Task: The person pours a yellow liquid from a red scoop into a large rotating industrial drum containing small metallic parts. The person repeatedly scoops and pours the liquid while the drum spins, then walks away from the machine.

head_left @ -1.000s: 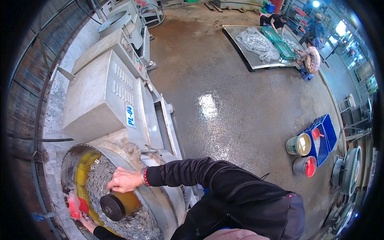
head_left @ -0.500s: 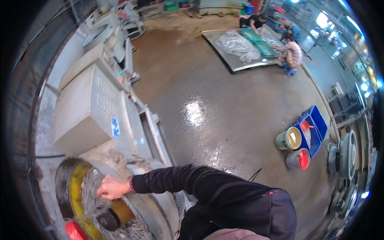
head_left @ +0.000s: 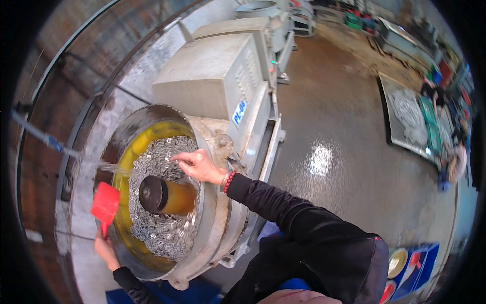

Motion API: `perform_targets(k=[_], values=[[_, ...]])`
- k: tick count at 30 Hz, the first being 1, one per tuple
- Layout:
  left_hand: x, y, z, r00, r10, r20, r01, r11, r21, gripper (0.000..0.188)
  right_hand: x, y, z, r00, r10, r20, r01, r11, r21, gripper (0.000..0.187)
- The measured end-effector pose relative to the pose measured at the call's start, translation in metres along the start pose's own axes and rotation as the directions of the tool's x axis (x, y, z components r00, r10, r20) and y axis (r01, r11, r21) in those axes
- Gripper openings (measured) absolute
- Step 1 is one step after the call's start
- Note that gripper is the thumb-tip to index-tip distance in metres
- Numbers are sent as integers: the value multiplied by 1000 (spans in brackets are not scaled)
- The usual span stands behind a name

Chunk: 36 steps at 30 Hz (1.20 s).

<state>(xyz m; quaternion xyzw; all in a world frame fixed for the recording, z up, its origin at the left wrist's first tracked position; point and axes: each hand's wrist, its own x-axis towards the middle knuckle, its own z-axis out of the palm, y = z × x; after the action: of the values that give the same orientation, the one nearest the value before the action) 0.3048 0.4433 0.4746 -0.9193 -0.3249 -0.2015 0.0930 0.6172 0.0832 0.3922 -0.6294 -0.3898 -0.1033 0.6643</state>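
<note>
Gleaming wet grey floor (head_left: 309,126) beside one round metal tub (head_left: 208,218) of small silvery pieces (head_left: 172,233); left hand (head_left: 106,252) grasping one red plastic scoop (head_left: 106,202); right hand (head_left: 200,166) half-curled, contents indiscernible.

The left hand (head_left: 105,250) seems curled closed; the right hand (head_left: 200,165) stretches out, loosely bent.

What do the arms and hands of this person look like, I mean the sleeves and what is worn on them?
Both hands, left and right, are without gloves. The sleeves are long and black. The right wrist carries a red beaded bracelet beside a greyish band.
</note>
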Motion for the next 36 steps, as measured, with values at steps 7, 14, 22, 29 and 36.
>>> perform_targets(k=[7,14,22,29,36], values=[[-170,-12,-58,524,-557,-645,542,802,-252,32,12,1,-24,958,-233,166,204,963,174,29],[-293,206,29,394,-459,-796,446,853,-271,30,3,48,-79,904,-380,195,155,718,679,39],[-283,448,233,874,-481,64,442,736,-513,28,56,249,-295,955,295,13,-247,775,581,24],[-316,522,361,740,-306,599,602,698,-388,26,91,406,-488,693,699,-178,-491,639,592,25],[-362,529,431,431,-421,798,762,643,-72,25,153,498,-527,969,249,4,-249,969,-5,33]])
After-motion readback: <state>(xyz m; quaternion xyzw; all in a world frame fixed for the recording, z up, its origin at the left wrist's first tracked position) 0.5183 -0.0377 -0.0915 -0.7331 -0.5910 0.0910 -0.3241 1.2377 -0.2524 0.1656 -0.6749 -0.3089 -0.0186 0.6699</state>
